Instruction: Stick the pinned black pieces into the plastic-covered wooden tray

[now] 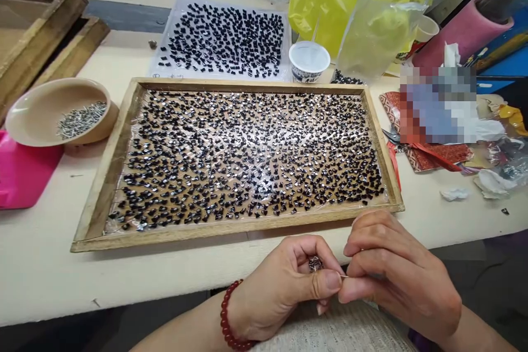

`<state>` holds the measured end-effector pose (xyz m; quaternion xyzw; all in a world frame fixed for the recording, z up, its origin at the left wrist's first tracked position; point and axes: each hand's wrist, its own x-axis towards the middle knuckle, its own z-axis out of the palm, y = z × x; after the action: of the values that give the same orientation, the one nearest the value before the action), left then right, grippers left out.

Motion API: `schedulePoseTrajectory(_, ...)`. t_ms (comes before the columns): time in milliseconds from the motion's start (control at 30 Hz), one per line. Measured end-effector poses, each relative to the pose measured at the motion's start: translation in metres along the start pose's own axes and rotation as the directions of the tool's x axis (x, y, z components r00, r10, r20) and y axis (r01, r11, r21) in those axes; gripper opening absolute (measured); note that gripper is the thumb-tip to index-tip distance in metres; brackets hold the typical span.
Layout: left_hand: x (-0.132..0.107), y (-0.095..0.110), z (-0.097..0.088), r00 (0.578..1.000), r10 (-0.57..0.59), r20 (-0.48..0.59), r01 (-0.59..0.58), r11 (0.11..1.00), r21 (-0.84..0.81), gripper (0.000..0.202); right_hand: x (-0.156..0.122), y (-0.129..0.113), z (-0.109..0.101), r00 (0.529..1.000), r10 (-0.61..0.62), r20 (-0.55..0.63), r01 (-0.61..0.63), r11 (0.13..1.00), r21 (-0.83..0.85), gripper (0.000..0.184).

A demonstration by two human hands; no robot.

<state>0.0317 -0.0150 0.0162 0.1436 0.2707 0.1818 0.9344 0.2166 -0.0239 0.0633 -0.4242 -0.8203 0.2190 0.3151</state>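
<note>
Left hand: The left hand (284,286), with a red bead bracelet (226,319) at the wrist, was curled shut just off the near edge of the table (41,264). Thumb and fingers pinched a small dark piece (315,264).
Right hand: The right hand (396,275) was bunched against the left, fingertips nearly touching the left thumb. It pinched a thin metal pin (344,276) that ran across to the left hand.
Where the piece was: It was held above the person's lap, in front of the wooden tray (231,226) and not over it.
Tray: Many black pieces (256,154) lay spread over a shiny film in it, close together but mostly apart.
Left of the tray: A bowl (25,121) held a small heap of metal bits, and its near side overlapped a pink sheet (25,173).
Behind the tray: A clear sheet (181,8) carried more black pieces, with a white cup (309,60) and a yellow bag (325,0) to its right.
Doing it well, as it looked to me: Both parts were tiny, so bracing the hands against each other seemed right. A grip close to the pin's tip would keep it from bending.
Risk, as I judged it: The hands were off the table, so a dropped piece would land in the lap or on the floor. Working over the table edge seemed safer.
</note>
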Motion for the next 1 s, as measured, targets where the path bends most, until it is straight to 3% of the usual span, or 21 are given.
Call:
schedulePoseTrajectory(233,-0.001,0.005,0.000,0.999,0.031,-0.037,-0.025,0.989,0.148,0.032,-0.011,0.005,0.001,0.998,0.042,0.055,-0.046,0.995,0.085,0.007)
schedulePoseTrajectory(500,-0.001,0.003,-0.001,1.000,0.026,-0.003,-0.025,0.983,0.184,0.030,-0.011,0.003,0.001,0.997,0.073,0.013,-0.074,0.992,0.102,0.011)
schedulePoseTrajectory(600,-0.002,0.001,-0.003,0.996,0.090,0.018,-0.091,0.984,0.151,0.024,-0.013,0.013,-0.003,0.992,0.109,-0.068,-0.107,0.994,0.023,0.013)
schedulePoseTrajectory(733,-0.002,-0.002,-0.005,0.991,0.127,0.047,-0.132,0.984,0.117,0.025,-0.013,0.034,-0.009,0.962,0.215,-0.169,-0.241,0.958,-0.153,0.013)
schedulePoseTrajectory(900,-0.002,-0.004,-0.008,0.995,0.079,0.055,-0.083,0.994,0.067,0.018,-0.002,0.053,-0.006,0.965,0.225,-0.135,-0.253,0.935,-0.249,0.009)
schedulePoseTrajectory(1000,-0.004,-0.003,-0.010,0.998,0.041,0.043,-0.045,0.994,0.102,0.027,0.006,0.057,-0.001,0.977,0.184,-0.108,-0.209,0.924,-0.320,0.008)
